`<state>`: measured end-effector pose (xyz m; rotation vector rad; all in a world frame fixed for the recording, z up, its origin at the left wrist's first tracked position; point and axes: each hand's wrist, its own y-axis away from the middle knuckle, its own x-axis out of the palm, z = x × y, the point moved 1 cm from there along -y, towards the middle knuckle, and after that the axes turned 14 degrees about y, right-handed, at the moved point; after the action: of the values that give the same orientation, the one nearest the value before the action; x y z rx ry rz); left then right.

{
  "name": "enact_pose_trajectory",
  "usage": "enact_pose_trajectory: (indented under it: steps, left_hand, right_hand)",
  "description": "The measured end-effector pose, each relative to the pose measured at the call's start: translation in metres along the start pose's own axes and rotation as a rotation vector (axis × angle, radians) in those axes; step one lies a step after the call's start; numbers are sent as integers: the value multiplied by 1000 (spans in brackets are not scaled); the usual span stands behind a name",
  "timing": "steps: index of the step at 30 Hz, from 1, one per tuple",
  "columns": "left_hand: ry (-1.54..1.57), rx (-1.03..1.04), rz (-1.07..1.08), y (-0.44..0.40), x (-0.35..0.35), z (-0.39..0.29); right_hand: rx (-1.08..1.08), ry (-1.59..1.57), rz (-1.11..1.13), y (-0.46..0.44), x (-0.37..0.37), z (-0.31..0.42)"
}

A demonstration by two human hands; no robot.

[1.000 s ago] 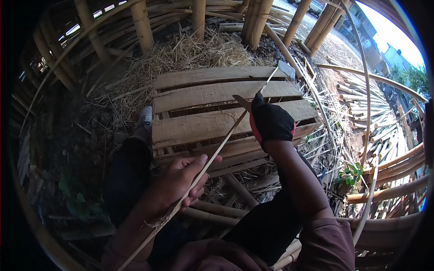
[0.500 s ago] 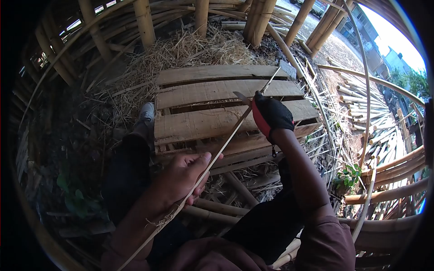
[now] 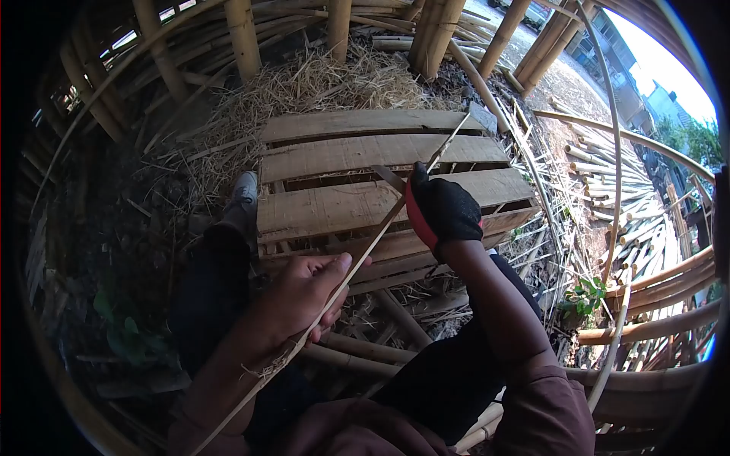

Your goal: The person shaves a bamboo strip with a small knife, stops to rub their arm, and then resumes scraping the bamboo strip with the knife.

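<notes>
A long, thin bamboo strip [image 3: 368,251] runs diagonally from my lap up over the wooden slats. My bare left hand [image 3: 313,295] is closed around its lower part, thumb along the top. My right hand [image 3: 447,207], in a black and red glove, is closed around a knife whose blade [image 3: 389,179] sticks out to the left and lies against the strip. The knife's handle is hidden inside the glove. Fine curled shavings [image 3: 268,370] cling to the strip near my left wrist. Beyond the glove, the strip's far end reaches over the slats' right side.
A low slatted wooden platform [image 3: 327,156] stands before me. Behind it lies a heap of shavings [image 3: 327,83] among upright bamboo posts [image 3: 243,42]. Cut bamboo pieces [image 3: 639,190] are piled at right. Bamboo poles [image 3: 357,348] lie beneath my legs.
My right hand and the knife have moved down and left along the strip, closer to my left hand. The left hand has hardly moved and keeps its hold.
</notes>
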<state>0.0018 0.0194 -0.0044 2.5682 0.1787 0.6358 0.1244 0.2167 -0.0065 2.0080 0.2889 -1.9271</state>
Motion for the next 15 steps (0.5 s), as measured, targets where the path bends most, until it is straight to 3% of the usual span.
enact_pose_trajectory:
  steps: [1,4,8,12,15]
  left_hand:
    - [-4,-8,2,0,0,2]
    - [16,12,15,-1,1,4]
    - [81,2,30,0,1,2]
    - [100,-16,28,0,3,1]
    - [89,-30,31,1,0,-1]
  right_hand:
    - [6,-4,6,-6,3,-7]
    - [-85,90,-247,-45,14,-33]
    - [-151,66,-111,13,1,0]
    - [-106,122,-253,-39,22,-34]
    - [-160,147,-151,13,6,-5]
